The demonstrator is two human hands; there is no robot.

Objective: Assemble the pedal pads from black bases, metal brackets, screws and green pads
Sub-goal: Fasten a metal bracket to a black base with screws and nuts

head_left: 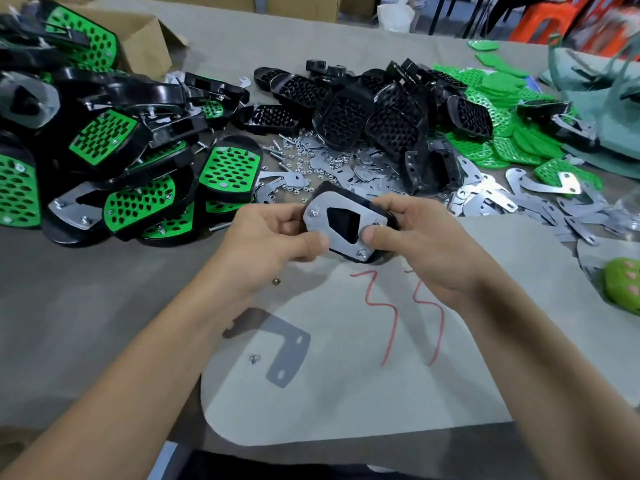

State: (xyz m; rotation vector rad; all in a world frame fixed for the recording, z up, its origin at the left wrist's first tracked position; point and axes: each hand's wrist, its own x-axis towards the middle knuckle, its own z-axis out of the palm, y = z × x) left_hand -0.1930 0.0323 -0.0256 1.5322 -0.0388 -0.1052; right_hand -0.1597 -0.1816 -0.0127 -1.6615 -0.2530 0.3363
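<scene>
Both hands hold one pedal pad up over the middle of the table, just above a pale sheet marked with red strokes. The left hand grips its left end, thumb pressed on the plate; the right hand grips the right end, thumb on the plate too. The pad shows its back: a black base with a silver metal bracket lying flat on it, a dark cut-out in the middle and screw heads at the corners. On the sheet below lie a loose bracket and a small nut just beside it. The table is covered in grey-brown cloth. To the left is a heap of finished pads — green faces in black rims; beyond the hands are black bases, scattered nuts and screws and flat brackets; to the right, loose green pads. Behind stand a cardboard box and orange stools.
</scene>
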